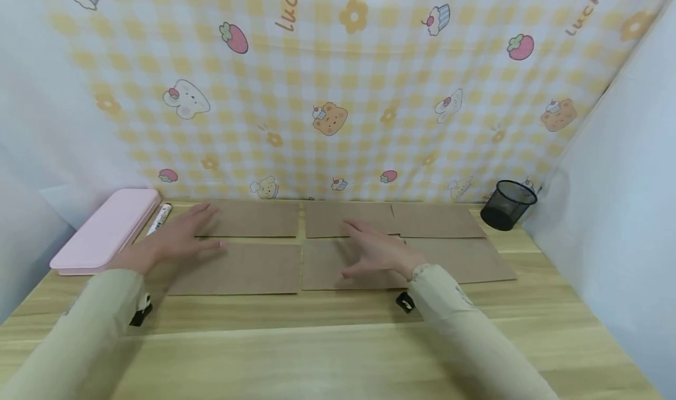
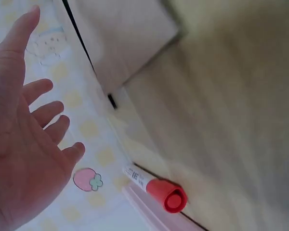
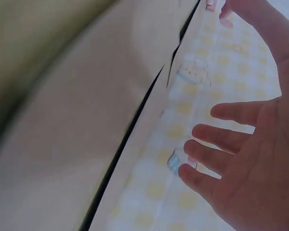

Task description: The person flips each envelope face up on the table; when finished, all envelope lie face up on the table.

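Observation:
Several brown rectangular cardboard sheets lie flat in two rows on the wooden table, among them a back-left sheet (image 1: pixel 259 218), a front-left sheet (image 1: pixel 248 271) and a front-middle sheet (image 1: pixel 327 271). My left hand (image 1: pixel 176 236) is over the left end of the rows, thumb and fingers spread, holding nothing. Over the middle sheets hovers my right hand (image 1: pixel 377 250), its fingers loosely extended and its palm bare in the right wrist view. A white marker with a red cap (image 2: pixel 166 194) lies just beyond the left hand, close to the pink case.
The pink case (image 1: pixel 108 230) lies at the table's left edge. A black mesh pen cup (image 1: pixel 507 206) stands at the back right. Behind the table hangs a yellow checked cloth (image 1: pixel 338 71), with white sheeting (image 1: pixel 618 200) along the right side.

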{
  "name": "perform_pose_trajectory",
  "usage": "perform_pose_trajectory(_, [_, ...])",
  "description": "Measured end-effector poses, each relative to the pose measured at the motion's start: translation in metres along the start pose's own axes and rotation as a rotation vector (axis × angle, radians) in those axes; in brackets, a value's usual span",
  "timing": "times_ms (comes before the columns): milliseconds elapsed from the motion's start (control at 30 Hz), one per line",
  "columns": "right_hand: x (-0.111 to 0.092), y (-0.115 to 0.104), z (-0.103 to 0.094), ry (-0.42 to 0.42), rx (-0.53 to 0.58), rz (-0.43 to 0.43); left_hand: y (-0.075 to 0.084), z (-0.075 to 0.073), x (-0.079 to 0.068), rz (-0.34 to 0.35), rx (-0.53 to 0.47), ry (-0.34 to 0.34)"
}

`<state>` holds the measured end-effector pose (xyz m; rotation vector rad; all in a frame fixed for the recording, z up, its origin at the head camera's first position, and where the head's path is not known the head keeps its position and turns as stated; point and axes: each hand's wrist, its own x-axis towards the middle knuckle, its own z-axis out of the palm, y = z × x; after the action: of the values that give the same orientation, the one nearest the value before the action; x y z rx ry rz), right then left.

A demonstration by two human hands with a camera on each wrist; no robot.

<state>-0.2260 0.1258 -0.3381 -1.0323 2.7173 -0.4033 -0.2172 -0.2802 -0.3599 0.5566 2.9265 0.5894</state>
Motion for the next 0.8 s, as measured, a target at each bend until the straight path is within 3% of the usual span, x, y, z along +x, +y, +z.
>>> perform_pose_trajectory(333, [0.079,-0.023,-0.001,-0.125,0.002,-0.002,-0.007,-0.017,0.022,-0.004,0.01,-0.031])
perform_pose_trajectory(500, [0.105,-0.027,0.002,-0.141,0.01,-0.006,-0.014,-0.019,0.035,-0.066,-0.113,-0.082])
perform_pose_trajectory(667, [0.131,-0.029,0.007,-0.096,0.108,-0.021,-0.025,-0.024,0.036,-0.156,-0.141,-0.13])
perform_pose_trajectory(800, [0.151,-0.036,0.013,-0.126,0.068,0.015,-0.034,-0.026,0.032,-0.159,-0.146,-0.148])
